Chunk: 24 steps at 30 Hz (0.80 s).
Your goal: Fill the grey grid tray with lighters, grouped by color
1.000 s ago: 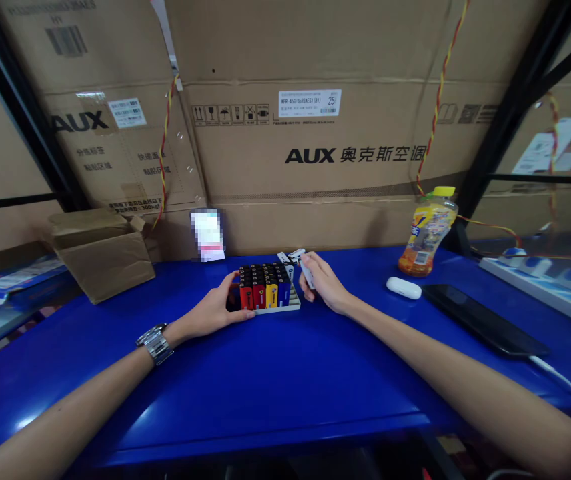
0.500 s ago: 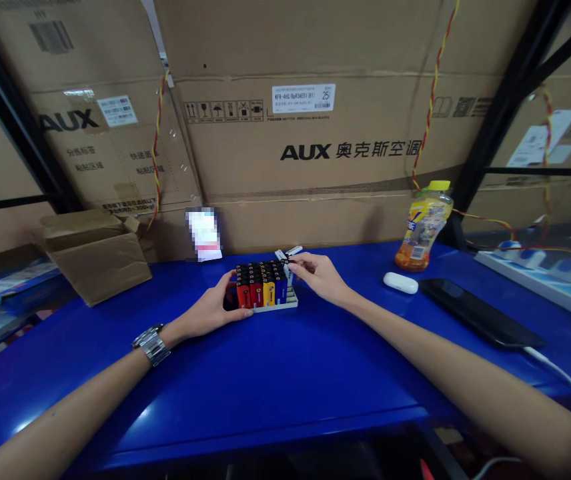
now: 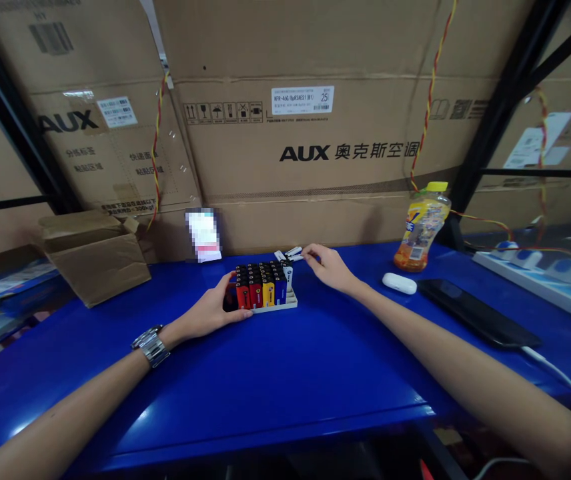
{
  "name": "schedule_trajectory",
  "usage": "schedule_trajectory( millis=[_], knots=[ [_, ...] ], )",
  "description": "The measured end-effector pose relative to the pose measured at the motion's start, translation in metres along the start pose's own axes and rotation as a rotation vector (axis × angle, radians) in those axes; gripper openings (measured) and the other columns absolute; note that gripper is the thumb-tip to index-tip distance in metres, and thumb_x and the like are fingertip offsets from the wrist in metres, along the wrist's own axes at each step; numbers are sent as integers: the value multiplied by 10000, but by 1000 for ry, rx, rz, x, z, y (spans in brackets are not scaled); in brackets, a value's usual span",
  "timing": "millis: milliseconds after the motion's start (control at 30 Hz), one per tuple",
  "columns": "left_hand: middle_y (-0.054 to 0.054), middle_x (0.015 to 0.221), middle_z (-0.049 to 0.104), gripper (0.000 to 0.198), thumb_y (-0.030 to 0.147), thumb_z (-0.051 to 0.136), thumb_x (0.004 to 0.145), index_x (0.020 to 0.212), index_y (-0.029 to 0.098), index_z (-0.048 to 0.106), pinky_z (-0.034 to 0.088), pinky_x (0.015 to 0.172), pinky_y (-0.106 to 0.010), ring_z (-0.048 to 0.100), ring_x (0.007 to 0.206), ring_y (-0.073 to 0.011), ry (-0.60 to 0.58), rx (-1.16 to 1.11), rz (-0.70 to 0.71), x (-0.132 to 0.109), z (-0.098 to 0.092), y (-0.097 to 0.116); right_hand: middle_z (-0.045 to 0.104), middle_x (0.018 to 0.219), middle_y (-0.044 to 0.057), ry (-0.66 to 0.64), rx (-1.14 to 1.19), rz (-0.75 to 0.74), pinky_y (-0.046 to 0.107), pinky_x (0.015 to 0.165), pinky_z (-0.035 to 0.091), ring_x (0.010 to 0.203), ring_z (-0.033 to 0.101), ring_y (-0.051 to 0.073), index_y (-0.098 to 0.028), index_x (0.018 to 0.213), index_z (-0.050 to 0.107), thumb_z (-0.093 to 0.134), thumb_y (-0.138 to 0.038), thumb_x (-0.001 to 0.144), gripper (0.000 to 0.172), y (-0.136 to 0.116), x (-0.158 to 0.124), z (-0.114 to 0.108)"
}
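A pale tray (image 3: 274, 309) holds rows of upright lighters, with red, yellow and blue ones at the front. A white lighter (image 3: 289, 277) stands at its right side, and bare slots show in the right front part. My left hand (image 3: 214, 305) grips the tray's left end, thumb at the front corner. Loose white lighters (image 3: 294, 253) lie behind the tray on the blue table (image 3: 285, 373). My right hand (image 3: 330, 265) is just right of them, fingertips together beside the lighters; whether it pinches one is hard to see.
A bottle (image 3: 420, 230), a white case (image 3: 399, 283) and a black phone (image 3: 475, 312) with a cable are on the right. An open carton (image 3: 98, 263) stands left. A lit screen (image 3: 204, 233) leans against large cartons behind.
My right hand has let go of the white lighter at the tray's right side and moved right and slightly back, to the loose lighters. My left hand has stayed on the tray.
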<state>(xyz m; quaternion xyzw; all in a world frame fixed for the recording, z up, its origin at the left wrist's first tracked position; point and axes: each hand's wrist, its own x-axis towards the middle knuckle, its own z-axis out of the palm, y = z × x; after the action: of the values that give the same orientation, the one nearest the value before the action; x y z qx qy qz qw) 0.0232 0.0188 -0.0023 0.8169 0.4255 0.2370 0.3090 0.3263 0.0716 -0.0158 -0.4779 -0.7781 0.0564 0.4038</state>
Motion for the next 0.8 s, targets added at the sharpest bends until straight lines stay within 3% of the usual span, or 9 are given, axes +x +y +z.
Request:
schedule_trajectory(
  millis=[133, 233, 333, 500, 633, 700, 800],
  knots=[
    [-168, 1410, 443, 922, 503, 665, 725, 1439, 174, 184, 352, 1062, -505, 471, 1251, -334, 22, 29, 16, 0, 0, -3, 571, 1206, 166, -172, -414, 22, 431, 900, 385, 1076, 495, 281, -150, 1166, 591, 403, -171, 875, 347, 29, 11, 2],
    [-160, 1384, 476, 924, 501, 668, 724, 1438, 172, 182, 384, 1039, -481, 506, 1217, -326, 9, 29, 11, 1, -1, -5, 454, 1381, 149, -301, -544, 6, 484, 908, 367, 1145, 431, 330, -208, 1318, 505, 370, -220, 906, 433, 37, 20, 9],
    [-162, 1354, 507, 944, 504, 673, 722, 1442, 160, 169, 417, 1008, -465, 539, 1175, -320, 0, 28, -8, 1, -1, -6, 388, 1448, 112, -388, -587, 61, 541, 907, 346, 1221, 366, 385, -297, 1353, 463, 358, -312, 927, 439, 30, 25, 17],
    [-161, 1334, 522, 934, 505, 677, 722, 1438, 156, 189, 436, 979, -464, 556, 1142, -322, 3, 35, 0, 1, -1, -5, 559, 1240, 168, -422, -551, 18, 547, 879, 340, 1153, 440, 386, -194, 1066, 618, 384, -264, 908, 290, 11, 23, 12],
    [-174, 1319, 531, 920, 507, 670, 723, 1434, 154, 204, 448, 955, -481, 558, 1135, -339, 0, 30, 9, 0, -1, -6, 648, 878, 118, -446, -406, 21, 439, 781, 408, 867, 582, 276, -178, 932, 527, 505, -258, 845, 121, 8, 14, 2],
    [-175, 1292, 553, 915, 506, 663, 727, 1434, 157, 199, 447, 949, -496, 561, 1129, -346, -1, 34, 10, 0, -1, -6, 631, 791, 55, -375, -236, 53, 365, 689, 437, 730, 584, 212, -203, 942, 461, 531, -271, 828, 150, 8, 9, 1],
    [-173, 1275, 566, 910, 505, 661, 730, 1432, 155, 198, 445, 952, -497, 560, 1129, -346, -6, 42, 11, 0, -1, -7, 609, 743, 13, -176, 205, 161, 319, 603, 456, 625, 576, 162, -216, 960, 408, 504, -291, 841, 171, 3, 2, 3]
  ],
)
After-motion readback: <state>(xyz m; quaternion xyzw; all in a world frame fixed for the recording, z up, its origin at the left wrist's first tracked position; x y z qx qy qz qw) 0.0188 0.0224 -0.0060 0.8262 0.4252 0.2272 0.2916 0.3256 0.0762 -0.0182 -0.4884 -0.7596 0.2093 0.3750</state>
